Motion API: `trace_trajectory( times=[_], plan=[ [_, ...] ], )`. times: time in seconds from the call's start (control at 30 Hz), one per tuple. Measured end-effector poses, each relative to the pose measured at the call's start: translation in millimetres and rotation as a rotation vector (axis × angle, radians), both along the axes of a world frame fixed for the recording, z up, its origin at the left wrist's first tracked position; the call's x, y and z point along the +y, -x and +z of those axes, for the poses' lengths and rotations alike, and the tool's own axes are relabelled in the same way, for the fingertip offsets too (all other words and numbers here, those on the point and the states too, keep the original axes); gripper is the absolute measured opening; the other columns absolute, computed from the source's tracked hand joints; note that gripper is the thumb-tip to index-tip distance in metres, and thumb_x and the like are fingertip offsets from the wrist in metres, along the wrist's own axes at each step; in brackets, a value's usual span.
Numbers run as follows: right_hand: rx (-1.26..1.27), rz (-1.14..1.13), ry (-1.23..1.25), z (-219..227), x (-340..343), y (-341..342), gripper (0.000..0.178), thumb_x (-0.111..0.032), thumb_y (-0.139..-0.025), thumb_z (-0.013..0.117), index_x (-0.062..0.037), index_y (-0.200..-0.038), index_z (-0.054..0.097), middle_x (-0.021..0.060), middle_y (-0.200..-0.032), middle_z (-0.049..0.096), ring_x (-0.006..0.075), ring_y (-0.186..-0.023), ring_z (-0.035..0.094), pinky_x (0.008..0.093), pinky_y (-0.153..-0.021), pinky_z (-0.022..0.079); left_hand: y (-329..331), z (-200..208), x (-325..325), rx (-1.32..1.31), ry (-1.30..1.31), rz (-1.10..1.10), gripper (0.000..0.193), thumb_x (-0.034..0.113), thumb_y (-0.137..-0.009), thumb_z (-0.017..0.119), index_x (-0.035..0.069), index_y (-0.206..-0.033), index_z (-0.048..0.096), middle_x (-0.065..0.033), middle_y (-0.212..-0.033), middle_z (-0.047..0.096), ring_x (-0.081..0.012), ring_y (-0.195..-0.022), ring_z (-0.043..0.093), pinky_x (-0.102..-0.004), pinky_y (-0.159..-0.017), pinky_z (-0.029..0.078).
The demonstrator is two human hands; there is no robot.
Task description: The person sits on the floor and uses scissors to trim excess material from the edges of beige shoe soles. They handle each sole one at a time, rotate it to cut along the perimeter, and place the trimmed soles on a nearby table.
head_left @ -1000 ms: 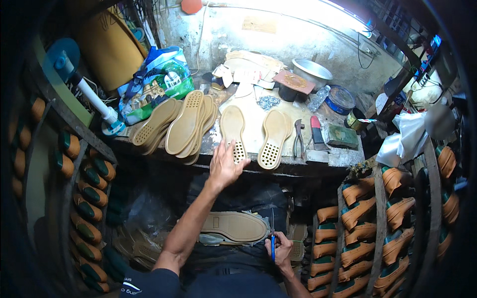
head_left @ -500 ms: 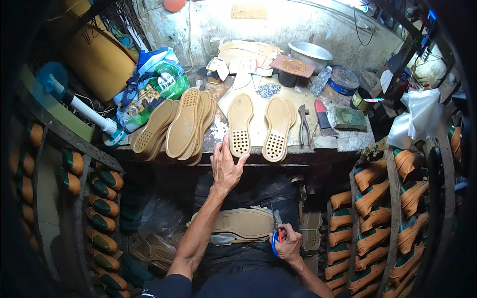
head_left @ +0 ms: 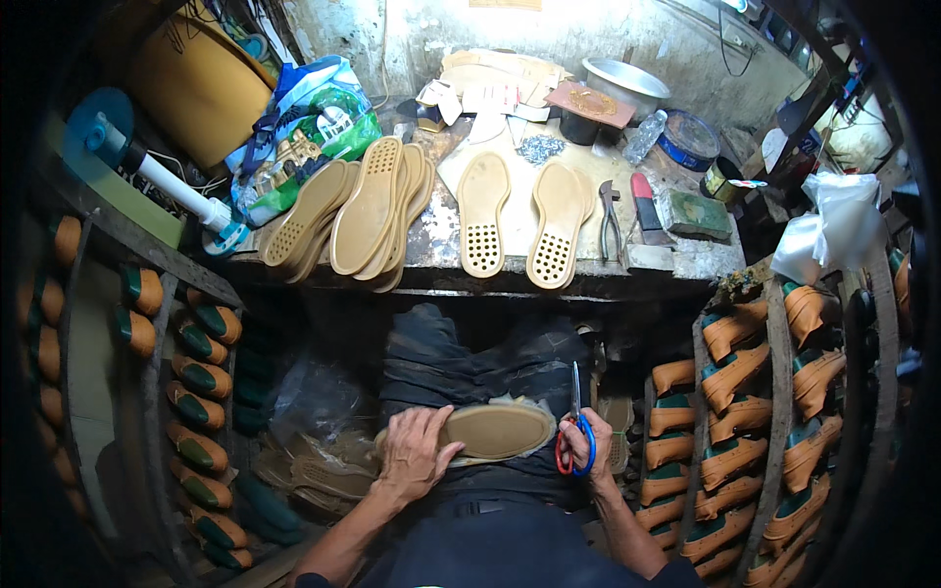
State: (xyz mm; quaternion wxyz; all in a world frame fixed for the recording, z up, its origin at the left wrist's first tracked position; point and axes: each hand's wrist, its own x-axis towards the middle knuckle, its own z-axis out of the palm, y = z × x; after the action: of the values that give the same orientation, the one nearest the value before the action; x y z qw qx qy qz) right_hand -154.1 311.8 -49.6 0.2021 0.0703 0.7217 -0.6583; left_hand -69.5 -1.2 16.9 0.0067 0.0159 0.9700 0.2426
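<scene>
A tan shoe sole (head_left: 502, 431) lies across my lap, with thin pale scraps of material showing along its far edge. My left hand (head_left: 417, 453) grips its left end, thumb on top, and covers that part. Just past the right end, my right hand (head_left: 585, 446) holds a pair of scissors (head_left: 576, 392) by red and blue handles, blades pointing up toward the bench. On the bench ahead stand one perforated sole (head_left: 483, 211) and, to its right, a small stack of similar soles (head_left: 555, 225).
A larger pile of soles (head_left: 365, 220) sits at the bench's left, beside a plastic bag (head_left: 328, 122). Pincers (head_left: 610, 220), a red-handled tool (head_left: 644, 201) and a green block (head_left: 694, 214) lie right. Racks of orange-brown shoes (head_left: 730, 416) flank me on both sides.
My left hand has come down from the sole on the bench to the one on my lap. The scissors have moved right, clear of the lap sole. The view has tilted downward.
</scene>
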Motion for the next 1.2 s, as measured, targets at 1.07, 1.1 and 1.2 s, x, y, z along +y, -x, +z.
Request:
trace_trajectory(
  times=[1.07, 1.1, 1.2],
  plan=[
    [0.524, 0.376, -0.407, 75.6, -112.6, -9.3, 0.055, -0.035, -0.088, 0.086, -0.001, -0.127, 0.068, 0.0162, -0.103, 0.074, 0.037, -0.082, 0.076, 0.0462, -0.073, 0.06, 29.7, -51.3, -4.3, 0.305, -2.373, 0.751, 0.049, 0.017, -0.11, 0.069, 0.007, -0.156, 0.057, -0.0164, -0.155, 0.065, -0.0336, -0.145, 0.06, -0.0593, -0.126, 0.048],
    [0.526, 0.363, -0.4, 75.5, -116.7, -8.9, 0.055, -0.035, -0.087, 0.086, -0.0011, -0.127, 0.068, 0.0163, -0.102, 0.074, 0.0373, -0.081, 0.076, 0.0464, -0.072, 0.06, 26.6, -52.2, -2.1, 0.31, -2.371, 0.756, 0.049, 0.017, -0.11, 0.068, 0.006, -0.156, 0.057, -0.0169, -0.155, 0.064, -0.0338, -0.145, 0.06, -0.0591, -0.127, 0.048],
    [0.539, 0.34, -0.417, 75.3, -123.0, -6.9, 0.054, -0.032, -0.086, 0.086, -0.0013, -0.126, 0.068, 0.017, -0.102, 0.075, 0.0379, -0.078, 0.075, 0.0468, -0.07, 0.06, 16.6, -54.1, 6.2, 0.306, -2.337, 0.791, 0.049, 0.018, -0.111, 0.067, 0.005, -0.157, 0.056, -0.0179, -0.156, 0.063, -0.0344, -0.147, 0.058, -0.0588, -0.128, 0.046]
  ],
)
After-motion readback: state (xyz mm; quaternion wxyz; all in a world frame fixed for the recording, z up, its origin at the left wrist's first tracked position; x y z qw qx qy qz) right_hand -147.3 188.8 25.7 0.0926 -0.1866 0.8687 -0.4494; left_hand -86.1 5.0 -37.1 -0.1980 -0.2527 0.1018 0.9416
